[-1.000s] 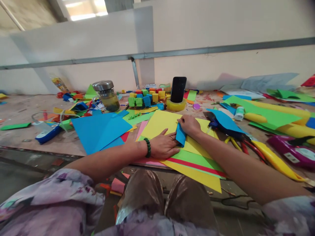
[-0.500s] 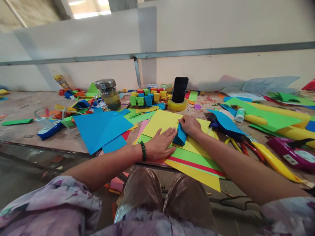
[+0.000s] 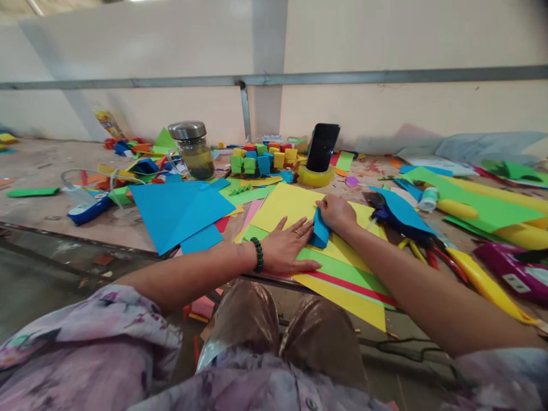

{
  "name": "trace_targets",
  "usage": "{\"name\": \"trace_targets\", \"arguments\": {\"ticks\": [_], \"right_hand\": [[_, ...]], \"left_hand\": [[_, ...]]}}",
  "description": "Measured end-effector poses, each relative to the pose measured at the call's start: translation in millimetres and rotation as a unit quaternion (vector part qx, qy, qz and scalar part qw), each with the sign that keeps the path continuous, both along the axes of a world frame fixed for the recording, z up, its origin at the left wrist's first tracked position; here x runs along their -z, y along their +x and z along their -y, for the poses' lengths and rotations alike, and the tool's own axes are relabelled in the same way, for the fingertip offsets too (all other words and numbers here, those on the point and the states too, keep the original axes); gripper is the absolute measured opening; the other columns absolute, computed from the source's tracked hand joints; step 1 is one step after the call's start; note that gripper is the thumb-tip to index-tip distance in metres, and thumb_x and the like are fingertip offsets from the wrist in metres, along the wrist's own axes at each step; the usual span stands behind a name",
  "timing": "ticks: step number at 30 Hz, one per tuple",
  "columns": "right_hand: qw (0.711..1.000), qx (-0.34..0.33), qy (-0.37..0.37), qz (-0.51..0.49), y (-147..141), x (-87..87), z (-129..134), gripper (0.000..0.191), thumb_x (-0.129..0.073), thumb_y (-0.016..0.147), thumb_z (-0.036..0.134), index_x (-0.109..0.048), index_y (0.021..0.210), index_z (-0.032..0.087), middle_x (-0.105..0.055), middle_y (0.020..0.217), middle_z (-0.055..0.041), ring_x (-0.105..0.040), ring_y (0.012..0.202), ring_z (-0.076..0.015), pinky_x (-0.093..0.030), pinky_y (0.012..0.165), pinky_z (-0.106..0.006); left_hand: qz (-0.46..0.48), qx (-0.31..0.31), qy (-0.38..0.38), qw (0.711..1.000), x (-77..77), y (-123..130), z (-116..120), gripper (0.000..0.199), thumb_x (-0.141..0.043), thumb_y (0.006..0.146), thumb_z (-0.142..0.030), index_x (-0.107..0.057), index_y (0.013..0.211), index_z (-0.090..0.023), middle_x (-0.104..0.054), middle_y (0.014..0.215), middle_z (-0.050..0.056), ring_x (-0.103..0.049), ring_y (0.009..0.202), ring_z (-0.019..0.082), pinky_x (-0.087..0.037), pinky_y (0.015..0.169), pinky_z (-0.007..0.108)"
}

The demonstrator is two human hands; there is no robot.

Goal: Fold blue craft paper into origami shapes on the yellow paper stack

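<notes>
A folded piece of blue paper (image 3: 320, 230) stands on stacked coloured sheets in front of me. My right hand (image 3: 338, 214) is closed on its upper right side, the fingertips partly hidden behind the knuckles. Flat on the stack lies my left hand (image 3: 291, 246), fingers stretched out, with the tips touching or very near the blue piece's left edge. Under both hands are a yellow sheet (image 3: 285, 202), a green sheet (image 3: 342, 268) and a thin red layer. A large blue sheet (image 3: 175, 208) lies left of my left hand.
Behind the stack a phone (image 3: 323, 147) leans in a yellow tape roll (image 3: 315, 177), beside several small paper blocks (image 3: 263, 162). A glass jar (image 3: 192, 151) stands further left. Pliers (image 3: 445, 257), a yellow-handled cutter (image 3: 488, 285) and a purple device (image 3: 514, 268) lie right of my forearm.
The view has tilted down and shifted slightly left, so things sit higher and further right. My hands stay at the blue paper in nearly the same pose.
</notes>
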State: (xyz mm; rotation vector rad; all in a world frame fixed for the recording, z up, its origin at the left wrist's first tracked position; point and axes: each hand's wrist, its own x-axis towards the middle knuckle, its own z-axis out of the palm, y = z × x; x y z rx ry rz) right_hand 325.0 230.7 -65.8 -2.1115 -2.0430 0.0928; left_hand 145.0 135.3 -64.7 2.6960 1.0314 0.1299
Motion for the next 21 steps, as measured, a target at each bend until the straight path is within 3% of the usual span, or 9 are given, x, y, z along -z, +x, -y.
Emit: {"name": "trace_targets", "arguments": {"ticks": [7,12,15,21], "right_hand": [[1.000,0.006,0.000,0.010,-2,-1.0,2,0.037,-0.041,0.095,0.039,-0.069,0.105,0.016,-0.070,0.110,-0.0179,-0.065,0.100,-0.0293,-0.045,0.075,-0.034],[1.000,0.010,0.005,0.013,-5,-1.8,4,0.037,-0.041,0.095,0.038,-0.068,0.106,0.015,-0.070,0.109,-0.0187,-0.065,0.102,-0.0306,-0.045,0.077,-0.036],[1.000,0.010,0.007,0.012,-5,-2.2,6,0.037,-0.041,0.095,0.038,-0.067,0.107,0.015,-0.070,0.109,-0.0188,-0.065,0.102,-0.0315,-0.046,0.076,-0.037],[1.000,0.017,0.001,0.009,-5,-2.8,5,0.038,-0.042,0.094,0.039,-0.067,0.106,0.015,-0.070,0.107,-0.0195,-0.066,0.099,-0.0322,-0.047,0.076,-0.037]], "left_hand": [[0.033,0.063,0.061,0.996,-4.6,1,3,0.072,-0.039,0.089,-0.069,-0.044,0.138,-0.017,-0.040,0.151,0.016,-0.025,0.144,0.031,-0.012,0.115,0.055],[0.023,0.054,0.087,0.995,-9.1,3,10,0.068,-0.043,0.085,-0.072,-0.059,0.123,-0.018,-0.058,0.124,0.016,-0.050,0.119,0.033,-0.031,0.104,0.050],[0.025,0.062,0.093,0.993,-8.7,2,14,0.071,-0.044,0.084,-0.072,-0.056,0.127,-0.017,-0.059,0.120,0.015,-0.051,0.115,0.033,-0.030,0.104,0.049],[0.036,0.067,0.113,0.991,-5.6,-1,23,0.077,-0.044,0.083,-0.072,-0.048,0.135,-0.015,-0.055,0.131,0.016,-0.048,0.121,0.033,-0.026,0.108,0.049]]}}
